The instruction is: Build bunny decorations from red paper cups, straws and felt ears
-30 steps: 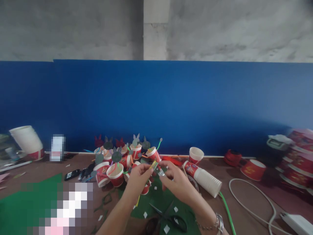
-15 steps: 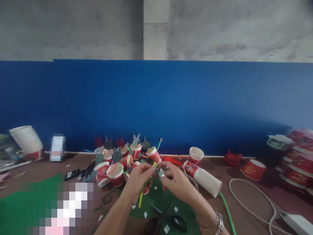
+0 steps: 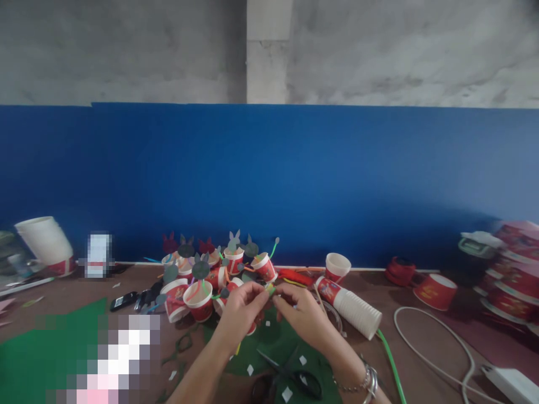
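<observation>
My left hand [image 3: 243,307] is closed around a thin yellow strip [image 3: 238,348]. The strip's lower end shows beneath the hand, and a yellow-green tip [image 3: 269,288] sticks out at the fingertips. Close by on the right, my right hand [image 3: 301,310] has its thumb and fingers pinched together at that tip. What lies between these fingers is hidden. Below both hands, open black-handled scissors [image 3: 283,370] rest on dark green paper [image 3: 240,365], among several small white squares [image 3: 250,370].
Red-and-white paper cups [image 3: 199,306] with animal-shaped cutouts cluster behind my left hand. A stack of nested cups [image 3: 357,314] lies to the right, near a white cable [image 3: 438,310]. Green paper [image 3: 80,314] and a black object [image 3: 124,301] are at left. A blue panel [image 3: 295,179] stands behind.
My right hand has moved in to the strip's upper tip. The small pale square seen at its fingers before is now out of sight. Less of the yellow strip shows.
</observation>
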`<state>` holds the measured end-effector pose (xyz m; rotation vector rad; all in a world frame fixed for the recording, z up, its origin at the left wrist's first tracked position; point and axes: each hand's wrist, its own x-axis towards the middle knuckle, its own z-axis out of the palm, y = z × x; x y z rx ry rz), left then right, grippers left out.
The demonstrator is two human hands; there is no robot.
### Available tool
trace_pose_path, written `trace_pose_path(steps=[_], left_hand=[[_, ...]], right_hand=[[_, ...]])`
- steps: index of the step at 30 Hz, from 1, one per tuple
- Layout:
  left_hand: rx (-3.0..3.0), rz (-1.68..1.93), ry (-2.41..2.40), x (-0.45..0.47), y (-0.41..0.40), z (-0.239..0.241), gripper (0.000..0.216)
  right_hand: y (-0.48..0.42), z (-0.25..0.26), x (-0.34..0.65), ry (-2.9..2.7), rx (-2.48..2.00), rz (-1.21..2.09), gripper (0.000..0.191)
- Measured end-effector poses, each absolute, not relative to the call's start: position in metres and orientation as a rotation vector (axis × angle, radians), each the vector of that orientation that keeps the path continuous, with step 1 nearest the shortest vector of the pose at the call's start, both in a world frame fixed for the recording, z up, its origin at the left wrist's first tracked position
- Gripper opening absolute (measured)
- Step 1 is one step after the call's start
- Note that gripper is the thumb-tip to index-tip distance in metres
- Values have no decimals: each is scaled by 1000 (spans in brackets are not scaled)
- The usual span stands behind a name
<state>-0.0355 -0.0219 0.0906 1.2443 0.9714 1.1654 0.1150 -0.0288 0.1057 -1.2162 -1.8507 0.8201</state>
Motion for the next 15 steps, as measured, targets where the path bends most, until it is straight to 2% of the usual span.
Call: trace_pose_path(steps=[7,12,15], left_hand=[[1369,1173,1011,-37,-21,91,32],[1430,1235,1042,-39,-21,88,28],[1446,1230,1037,-40,-20,88,28]], right_hand=[[-31,108,114,-1934,-1237,595,24],[-32,105,111,-1854,-1209,760,22],[-32,105,112,-1820,-1257,759,38]])
